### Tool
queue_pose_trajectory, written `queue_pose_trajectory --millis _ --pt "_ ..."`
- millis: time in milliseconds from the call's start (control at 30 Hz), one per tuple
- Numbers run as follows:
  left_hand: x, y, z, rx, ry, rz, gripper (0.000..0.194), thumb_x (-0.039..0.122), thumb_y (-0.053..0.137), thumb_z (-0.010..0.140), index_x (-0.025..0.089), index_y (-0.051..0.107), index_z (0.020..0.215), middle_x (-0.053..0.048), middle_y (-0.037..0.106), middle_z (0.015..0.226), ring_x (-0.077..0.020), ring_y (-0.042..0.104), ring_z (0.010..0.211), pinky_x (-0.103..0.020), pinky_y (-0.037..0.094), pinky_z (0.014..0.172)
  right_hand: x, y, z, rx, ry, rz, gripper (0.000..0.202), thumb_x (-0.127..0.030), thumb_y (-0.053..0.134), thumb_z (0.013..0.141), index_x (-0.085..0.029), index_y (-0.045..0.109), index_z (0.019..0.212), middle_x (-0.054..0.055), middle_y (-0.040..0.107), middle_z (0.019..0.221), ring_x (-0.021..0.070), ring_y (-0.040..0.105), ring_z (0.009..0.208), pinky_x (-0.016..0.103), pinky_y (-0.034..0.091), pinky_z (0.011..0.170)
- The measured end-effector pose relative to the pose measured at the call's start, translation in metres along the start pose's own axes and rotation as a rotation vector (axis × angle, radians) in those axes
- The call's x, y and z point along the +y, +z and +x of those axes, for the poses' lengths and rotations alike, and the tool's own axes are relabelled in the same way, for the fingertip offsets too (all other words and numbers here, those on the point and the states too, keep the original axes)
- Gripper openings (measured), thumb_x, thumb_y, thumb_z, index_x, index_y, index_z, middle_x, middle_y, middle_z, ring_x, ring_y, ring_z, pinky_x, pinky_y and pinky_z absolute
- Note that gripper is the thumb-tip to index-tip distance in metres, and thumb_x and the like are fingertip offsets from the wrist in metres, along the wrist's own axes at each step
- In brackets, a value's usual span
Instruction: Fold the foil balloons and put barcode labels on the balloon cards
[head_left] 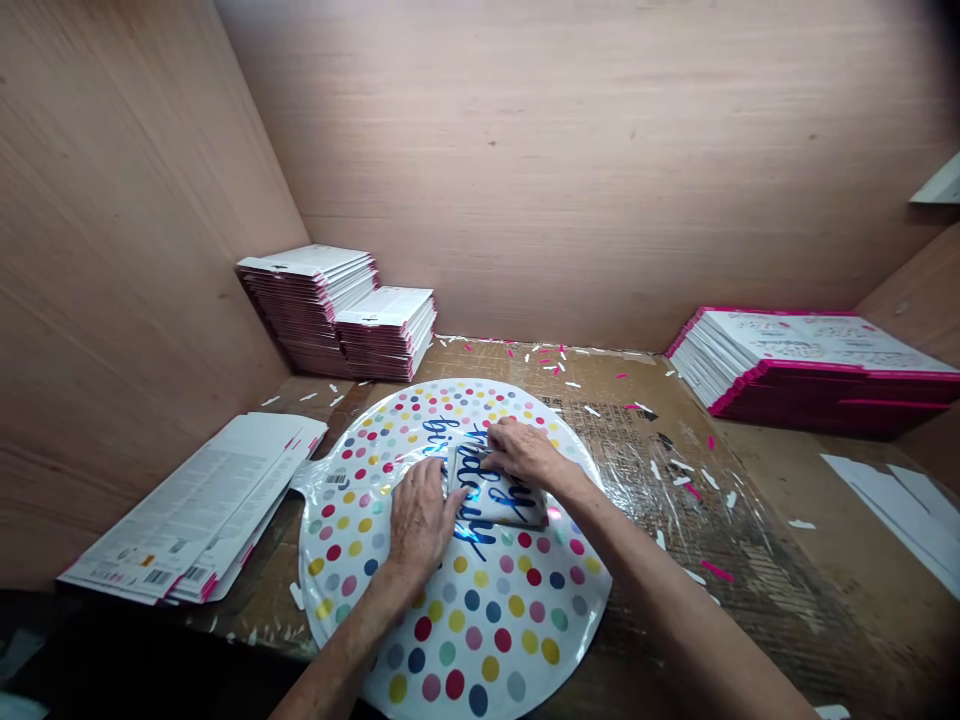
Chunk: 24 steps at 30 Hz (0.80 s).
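Note:
A flat round foil balloon (480, 610) lies in front of me, white with multicoloured dots, its tail pointing left. On top of it sits a small folded foil balloon (514, 507), silvery at the edges, with blue script lettering. My left hand (421, 512) grips its left edge, fingers curled and the thumb on the near side. My right hand (525, 452) pinches its far edge between thumb and fingers. The fingertips of both hands partly hide the folded piece and the lettering beneath.
Stacks of white and pink card sleeves (307, 310) stand at the back left. More sleeves (202, 500) lie fanned at the left, and another pile (817, 370) is at the right. Paper scraps (682, 480) litter the taped cardboard surface (750, 560). Wooden walls (570, 170) enclose it.

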<state>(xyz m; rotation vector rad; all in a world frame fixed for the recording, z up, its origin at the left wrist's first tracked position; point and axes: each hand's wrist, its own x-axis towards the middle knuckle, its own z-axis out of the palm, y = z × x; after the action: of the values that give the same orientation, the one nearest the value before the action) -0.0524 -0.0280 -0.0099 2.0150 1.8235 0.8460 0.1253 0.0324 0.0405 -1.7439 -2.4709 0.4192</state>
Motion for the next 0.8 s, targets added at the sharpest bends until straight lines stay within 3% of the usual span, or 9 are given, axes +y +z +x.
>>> queue_pose_trajectory --millis 100,167,233,300,367,467,600,700,800 --pt "0.000 -0.009 0.004 -0.043 -0.001 -0.221 0.041 0.040 0.047 0.092 0.014 0.052 0.124 -0.015 0.069 0.111 -0.0274 0.067 0.102 -0.040 0.055 0.083 0.000 0.004 -0.027 0.000 -0.036 0.056 0.014 -0.035 0.059 0.089 -0.022 0.062 0.095 0.000 0.066 0.083 0.0148 0.058 0.077 0.023 0.036 0.065" --pt "0.006 -0.011 0.003 -0.066 0.010 -0.346 0.038 0.040 0.044 0.093 0.015 0.054 0.120 -0.009 0.074 0.094 -0.0212 0.072 0.083 -0.031 0.057 0.071 -0.004 0.010 -0.044 0.039 -0.054 0.123 0.022 -0.034 0.061 0.087 -0.021 0.059 0.105 0.002 0.067 0.092 0.0161 0.059 0.080 0.024 0.037 0.066" --pt "0.015 -0.010 -0.003 -0.056 0.014 -0.413 0.032 0.037 0.047 0.092 0.015 0.056 0.114 -0.006 0.074 0.084 -0.0179 0.072 0.076 -0.026 0.057 0.069 -0.012 0.018 -0.054 0.069 -0.103 0.245 0.031 -0.037 0.062 0.085 -0.020 0.057 0.111 0.005 0.067 0.100 0.0181 0.059 0.085 0.025 0.039 0.068" --pt "0.019 -0.014 -0.013 -0.020 0.007 -0.409 0.029 0.034 0.052 0.090 0.016 0.057 0.112 -0.004 0.074 0.086 -0.0161 0.072 0.077 -0.024 0.056 0.071 -0.020 0.026 -0.060 0.038 -0.171 0.393 0.027 -0.042 0.056 0.087 -0.019 0.060 0.101 0.004 0.067 0.092 0.0180 0.059 0.080 0.025 0.040 0.067" --pt "0.011 -0.025 -0.022 0.026 -0.017 -0.336 0.029 0.035 0.056 0.088 0.018 0.058 0.112 -0.003 0.075 0.090 -0.0143 0.072 0.075 -0.022 0.056 0.070 -0.022 0.034 -0.066 -0.012 -0.196 0.473 0.031 -0.046 0.047 0.091 -0.019 0.060 0.082 0.001 0.063 0.075 0.0161 0.056 0.069 0.025 0.039 0.061" --pt "-0.029 -0.064 -0.032 0.144 -0.125 -0.098 0.028 0.035 0.054 0.090 0.021 0.058 0.114 -0.004 0.073 0.098 -0.0155 0.071 0.079 -0.024 0.056 0.072 -0.006 0.046 -0.078 -0.013 -0.149 0.508 0.040 -0.053 0.044 0.090 -0.019 0.054 0.070 -0.001 0.057 0.064 0.0142 0.050 0.061 0.024 0.038 0.057" --pt "-0.101 -0.131 -0.040 0.280 -0.328 0.322 0.033 0.030 0.052 0.090 0.012 0.056 0.118 -0.020 0.061 0.122 -0.0326 0.056 0.117 -0.046 0.043 0.098 0.027 0.057 -0.089 -0.059 -0.033 0.555 0.047 -0.062 0.046 0.086 -0.020 0.052 0.066 -0.001 0.056 0.062 0.0138 0.050 0.058 0.023 0.040 0.053" --pt "-0.137 -0.154 -0.039 0.186 -0.398 0.532 0.026 0.029 0.056 0.090 0.011 0.060 0.108 -0.018 0.062 0.116 -0.0328 0.056 0.113 -0.052 0.044 0.095 0.035 0.059 -0.097 -0.065 0.012 0.587 0.047 -0.063 0.048 0.084 -0.021 0.056 0.067 0.000 0.059 0.062 0.0147 0.053 0.058 0.023 0.042 0.051" --pt "-0.149 -0.158 -0.032 0.033 -0.386 0.654 0.026 0.031 0.058 0.091 0.015 0.061 0.111 -0.009 0.063 0.115 -0.0242 0.062 0.103 -0.047 0.050 0.088 0.032 0.057 -0.101 -0.052 0.016 0.626 0.045 -0.062 0.049 0.084 -0.022 0.059 0.067 0.000 0.062 0.063 0.0157 0.056 0.058 0.024 0.043 0.052"
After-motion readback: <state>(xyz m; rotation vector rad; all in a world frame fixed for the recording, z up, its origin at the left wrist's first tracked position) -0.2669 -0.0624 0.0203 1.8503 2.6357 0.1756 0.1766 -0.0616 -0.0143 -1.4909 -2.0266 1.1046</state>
